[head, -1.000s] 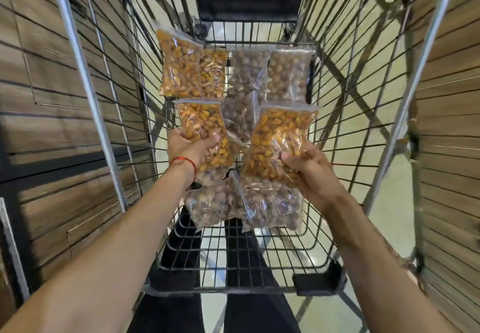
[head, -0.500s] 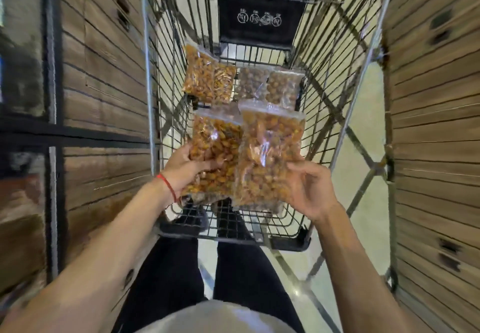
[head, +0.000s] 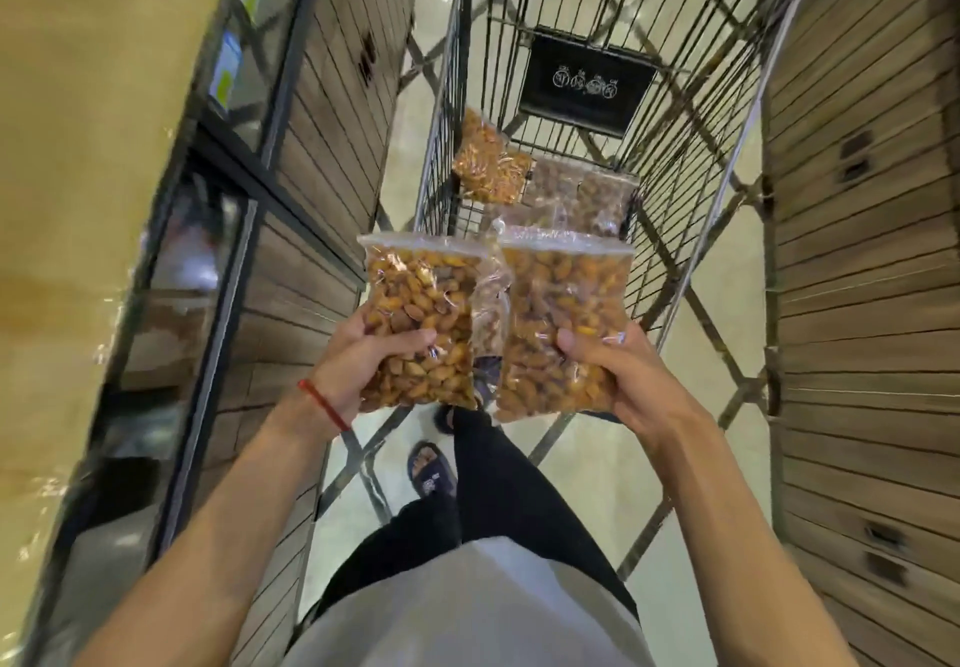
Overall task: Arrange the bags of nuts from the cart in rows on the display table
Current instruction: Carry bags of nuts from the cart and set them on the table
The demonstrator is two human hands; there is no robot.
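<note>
Left grip (head: 356, 370) clutches left bag (head: 421, 297), right grip (head: 621, 380) right bag (head: 563, 302), both upright.

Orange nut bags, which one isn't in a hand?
The orange nut bag in the far left corner of the cart, beside the brown nut bags. The other two are held up, one in the left hand, one in the right hand.

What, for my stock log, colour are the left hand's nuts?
The bagged nuts are golden-orange; head view.
</note>
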